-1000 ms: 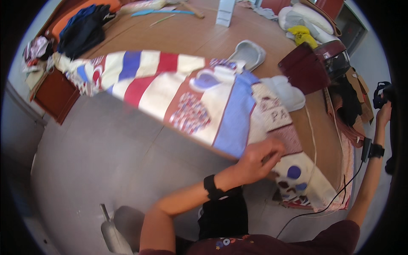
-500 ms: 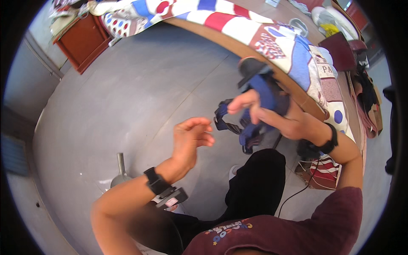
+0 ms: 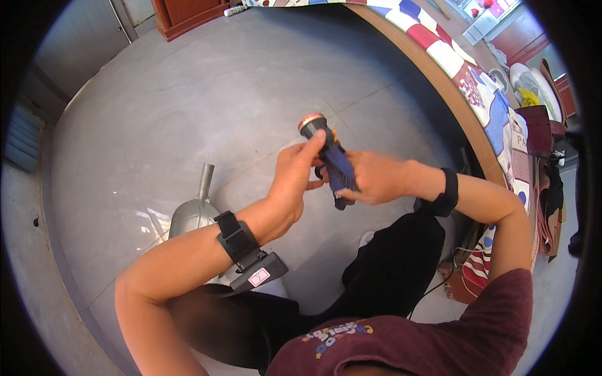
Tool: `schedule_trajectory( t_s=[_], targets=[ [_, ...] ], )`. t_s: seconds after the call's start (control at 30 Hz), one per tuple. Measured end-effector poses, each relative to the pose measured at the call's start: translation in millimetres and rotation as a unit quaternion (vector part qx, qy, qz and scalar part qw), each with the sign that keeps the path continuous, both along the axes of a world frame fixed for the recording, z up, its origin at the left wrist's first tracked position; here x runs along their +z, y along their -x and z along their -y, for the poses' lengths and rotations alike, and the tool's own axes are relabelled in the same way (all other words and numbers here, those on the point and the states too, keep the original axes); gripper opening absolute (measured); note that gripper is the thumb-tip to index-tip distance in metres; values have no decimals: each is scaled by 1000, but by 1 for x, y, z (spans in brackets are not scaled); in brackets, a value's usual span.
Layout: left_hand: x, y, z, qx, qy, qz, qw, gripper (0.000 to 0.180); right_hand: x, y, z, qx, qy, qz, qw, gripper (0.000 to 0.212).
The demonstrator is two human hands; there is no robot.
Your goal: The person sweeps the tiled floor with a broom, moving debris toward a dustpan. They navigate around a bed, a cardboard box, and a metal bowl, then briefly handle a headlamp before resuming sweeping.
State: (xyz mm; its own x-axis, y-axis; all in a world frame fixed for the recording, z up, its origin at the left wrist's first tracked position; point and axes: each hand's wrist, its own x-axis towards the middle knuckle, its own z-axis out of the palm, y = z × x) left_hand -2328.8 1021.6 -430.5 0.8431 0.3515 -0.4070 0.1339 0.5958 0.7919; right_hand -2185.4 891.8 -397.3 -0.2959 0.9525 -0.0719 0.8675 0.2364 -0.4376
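Note:
Both hands meet on a headlamp (image 3: 311, 125), held up over the floor in front of my knees. Its round black head has a red-orange rim and tilts up to the left. My left hand (image 3: 295, 172) grips the lamp's neck, thumb pressed along its near side. The dark blue strap (image 3: 339, 168) is bunched below the head. My right hand (image 3: 380, 177) holds that bunched strap from the right, fingers closed around it. Part of the strap is hidden behind the fingers. On each wrist sits a black band; the left band (image 3: 238, 240) carries a small dark box.
A grey metal dustpan-like scoop (image 3: 193, 214) with an upright handle lies on the floor left of my left forearm. A low bed with a wooden edge (image 3: 461, 103) and patterned cover curves along the right. A red-brown cabinet (image 3: 188, 15) stands far left. A dark cable (image 3: 433, 289) runs by my right knee.
My right hand has brought the headlamp leftward and down from near the bed. The dangling strap is now gathered, and my left hand, empty before, has closed on the lamp. The view has shifted too.

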Motion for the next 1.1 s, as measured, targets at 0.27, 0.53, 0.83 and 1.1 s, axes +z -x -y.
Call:
schedule_trajectory(
  t_s=[0.27,0.53,0.83,1.1],
  targets=[
    [-38,-11,13,28,-19,-39,999,45,-28,9,-8,94,59,87,990,19],
    [-104,-52,15,95,40,1,995,30,-64,-10,-11,93,80,167,978,30],
    [-132,-73,6,93,108,75,987,31,-88,-51,-9,-403,133,-230,876,48],
    [-139,-91,37,74,173,112,976,32,-110,-53,17,-489,149,-473,718,49]
  ],
)
